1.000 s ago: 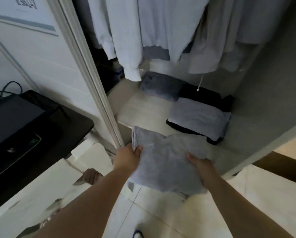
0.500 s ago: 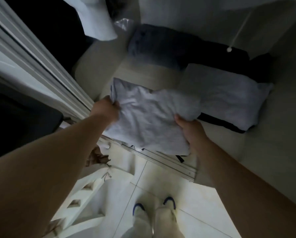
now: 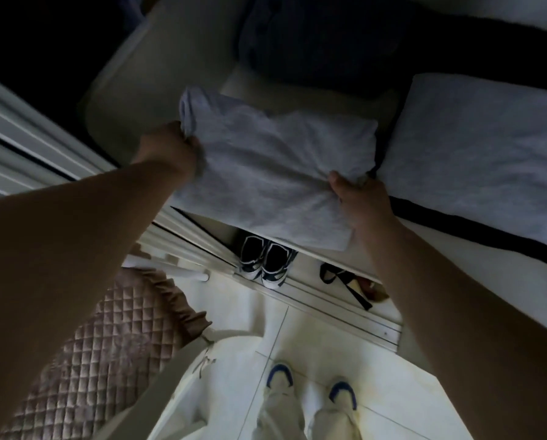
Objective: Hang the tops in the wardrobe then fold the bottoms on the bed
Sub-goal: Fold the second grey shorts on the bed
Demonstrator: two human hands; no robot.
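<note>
A dim, slightly blurred view looking straight down from head height into an open wardrobe. Two bare forearms reach forward. The left hand point(image 3: 167, 150) has its grip closed on the left edge of a folded light grey garment point(image 3: 272, 173), bunching the cloth; its fingers are hidden under the fabric. The right hand point(image 3: 361, 198) pinches the garment's near right corner, thumb on top, the other fingers tucked out of sight beneath. The garment lies over the front edge of a pale wardrobe shelf point(image 3: 145, 77), its near part overhanging the edge.

Just to its right on the same shelf sits another folded grey piece point(image 3: 475, 147) on top of something black, cut off by the right border. Behind both is a dark folded bundle point(image 3: 316, 42), too shadowed to make out. The upper left corner is almost black.

Below the shelf, a pair of dark and white sneakers point(image 3: 264, 258) stands on the wardrobe floor, beside a black strap point(image 3: 345, 281) whose object is unclear. At lower left is a quilted pinkish cover point(image 3: 107, 344). The person's two feet in blue-toed footwear point(image 3: 310, 385) stand on pale floor tiles. No writing or labels can be read.
</note>
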